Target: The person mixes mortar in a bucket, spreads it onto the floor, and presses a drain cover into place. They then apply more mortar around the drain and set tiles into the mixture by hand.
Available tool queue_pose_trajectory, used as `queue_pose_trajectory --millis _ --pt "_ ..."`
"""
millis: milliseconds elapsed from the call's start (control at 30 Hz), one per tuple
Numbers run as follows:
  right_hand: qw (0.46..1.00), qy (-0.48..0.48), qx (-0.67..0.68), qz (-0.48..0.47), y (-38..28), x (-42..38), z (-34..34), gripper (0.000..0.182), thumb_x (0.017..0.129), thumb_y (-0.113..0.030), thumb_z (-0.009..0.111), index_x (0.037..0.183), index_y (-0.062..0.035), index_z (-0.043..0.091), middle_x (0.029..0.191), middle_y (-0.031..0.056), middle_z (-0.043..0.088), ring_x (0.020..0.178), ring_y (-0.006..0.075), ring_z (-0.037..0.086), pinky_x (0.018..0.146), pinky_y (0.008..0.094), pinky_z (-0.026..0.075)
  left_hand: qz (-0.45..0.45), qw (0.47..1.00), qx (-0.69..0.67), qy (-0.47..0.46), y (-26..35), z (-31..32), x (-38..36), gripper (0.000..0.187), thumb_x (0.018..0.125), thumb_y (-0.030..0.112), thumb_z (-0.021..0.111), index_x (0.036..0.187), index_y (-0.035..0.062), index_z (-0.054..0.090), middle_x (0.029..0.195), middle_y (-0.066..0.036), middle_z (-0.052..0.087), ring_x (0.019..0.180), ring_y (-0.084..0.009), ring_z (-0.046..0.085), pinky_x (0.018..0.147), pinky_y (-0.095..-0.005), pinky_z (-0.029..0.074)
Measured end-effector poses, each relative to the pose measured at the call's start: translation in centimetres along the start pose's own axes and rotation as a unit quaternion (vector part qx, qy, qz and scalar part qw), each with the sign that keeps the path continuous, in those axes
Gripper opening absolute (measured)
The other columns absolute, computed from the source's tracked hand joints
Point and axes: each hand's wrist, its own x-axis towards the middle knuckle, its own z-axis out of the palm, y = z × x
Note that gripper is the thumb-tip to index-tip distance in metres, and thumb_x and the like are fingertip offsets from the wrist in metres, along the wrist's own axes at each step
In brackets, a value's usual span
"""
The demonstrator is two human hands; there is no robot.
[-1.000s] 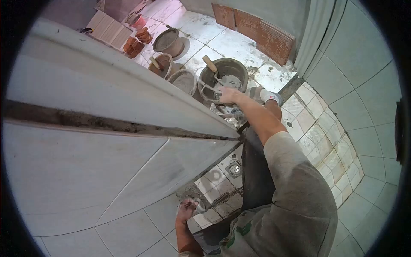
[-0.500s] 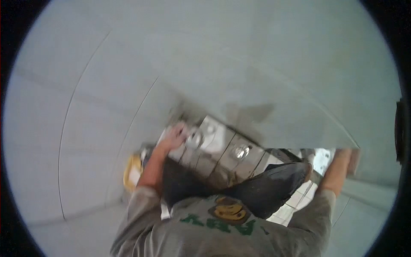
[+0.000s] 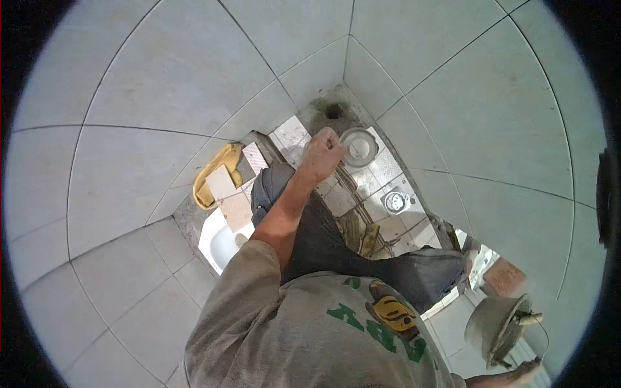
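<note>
Cover (image 3: 358, 145) just right of L hand (image 3: 321, 154) (touching).

wall tiles (image 3: 162, 77): pale grey | shirt (image 3: 291, 330): grey, green lettering | bucket (image 3: 495, 326): grey | cloth (image 3: 217, 168): yellow

The floor (image 3: 336, 194) is covered with small pale tiles crossed by dark grout lines, and it is enclosed by large grey wall tiles. A round metal drain cover (image 3: 396, 202) is set into it, a white squat pan (image 3: 220, 240) is sunk into it at the left, and a yellow object (image 3: 213, 171) with loose tile pieces (image 3: 228, 194) is laid beside the pan. A mortar-stained bucket (image 3: 495, 326) is seen on the floor at the lower right, beside a reddish block (image 3: 504, 277).
</note>
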Motion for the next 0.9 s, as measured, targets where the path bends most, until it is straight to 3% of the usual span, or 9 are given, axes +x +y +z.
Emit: queue_pose_trajectory --millis 100,167,467,600,667,700,767,800,900 --pt "0.988 0.021 -0.052 -0.144 -3.7 -1.4 -8.4 0.036 0.087 -0.037 0.062 0.087 -0.0017 0.059 0.078 0.0094 0.057 0.07 0.0229 0.053 0.061 0.042 0.045 0.008 0.998 -0.067 0.008 1.2 -1.1 0.9 0.015 0.084 0.011 0.061 0.078 0.0034 0.05 0.069 -0.005 0.056 0.064 -0.012 0.056 0.056 -0.0295 0.047" --pt "0.957 0.013 -0.076 -0.28 -7.1 0.3 -13.7 0.039 0.086 -0.04 0.065 0.079 -0.0024 0.061 0.067 0.0078 0.058 0.061 0.0217 0.054 0.054 0.0414 0.046 -0.08 0.962 -0.26 0.007 1.5 -2.0 1.1 0.01 0.085 0.01 0.061 0.083 0.0021 0.055 0.075 -0.005 0.06 0.068 -0.0117 0.059 0.058 -0.0269 0.049" --pt "0.988 0.074 -0.053 -0.121 -29.5 -12.0 -21.8 0.029 0.075 -0.033 0.073 0.071 -0.0055 0.065 0.06 0.0024 0.047 0.055 0.0185 0.043 0.049 0.0353 0.03 -0.09 0.954 -0.284 0.029 0.0 -6.0 0.3 0.029 0.086 0.018 0.061 0.107 -0.0021 0.061 0.089 -0.006 0.065 0.068 -0.0112 0.061 0.06 -0.0256 0.051" --pt "0.897 -0.036 -0.157 -0.412 -26.7 -4.6 -28.7 0.036 0.085 -0.013 0.05 0.107 0.0146 0.057 0.091 0.0219 0.064 0.081 0.0342 0.063 0.067 0.0444 0.053 -0.097 0.944 -0.313 0.045 -1.6 -7.2 -0.7 0.026 0.087 0.023 0.061 0.103 0.0019 0.063 0.088 -0.004 0.064 0.071 -0.0103 0.059 0.059 -0.0255 0.049" --pt "0.949 -0.006 0.022 -0.315 -33.8 -15.3 -18.6 0.017 0.088 -0.012 0.048 0.075 -0.0018 0.049 0.068 0.0093 0.044 0.054 0.02 0.041 0.045 0.0328 0.034 -0.092 0.931 -0.345 0.074 -1.9 -8.3 -1.5 0.026 0.087 0.024 0.061 0.101 0.0027 0.064 0.087 -0.003 0.063 0.071 -0.01 0.059 0.059 -0.0257 0.049" --pt "0.954 0.019 0.12 -0.273 -37.6 -21.1 -13.3 0.032 0.09 -0.011 0.047 0.059 -0.0101 0.045 0.056 0.003 0.035 0.041 0.0129 0.029 0.034 0.027 0.024 -0.098 0.934 -0.331 0.09 -2.0 -8.9 -1.9 0.026 0.088 0.026 0.061 0.099 0.003 0.064 0.086 -0.003 0.062 0.072 -0.0099 0.058 0.061 -0.0253 0.048" --pt "0.755 -0.096 -0.061 -0.646 -38.7 -20.2 -11.0 0.032 0.088 -0.009 0.046 0.057 -0.0107 0.04 0.055 0.0001 0.029 0.041 0.009 0.024 0.034 0.0248 0.018 -0.112 0.934 -0.316 0.127 -3.1 -10.3 -2.7 0.026 0.089 0.028 0.06 0.097 0.0032 0.064 0.085 -0.003 0.061 0.072 -0.0098 0.057 0.062 -0.0249 0.047" --pt "0.862 -0.089 0.035 -0.498 -40.7 -23.3 -8.3 0.032 0.088 -0.01 0.047 0.057 -0.0098 0.04 0.053 -0.0003 0.029 0.04 0.008 0.025 0.033 0.0243 0.018 -0.095 0.933 -0.312 0.153 -4.0 -11.1 -3.1 0.027 0.089 0.03 0.06 0.095 0.0033 0.064 0.084 -0.002 0.06 0.072 -0.0101 0.056 0.062 -0.0259 0.047" --pt "0.864 -0.289 0.201 -0.359 -42.9 -25.4 -4.3 0.034 0.09 -0.011 0.047 0.057 -0.0091 0.039 0.049 -0.0021 0.027 0.038 0.0058 0.024 0.031 0.0225 0.017 -0.1 0.918 -0.317 0.215 -5.7 -14.3 -5.7 0.03 0.09 0.033 0.06 0.093 0.0031 0.064 0.083 -0.002 0.059 0.073 -0.0114 0.055 0.061 -0.0277 0.047"
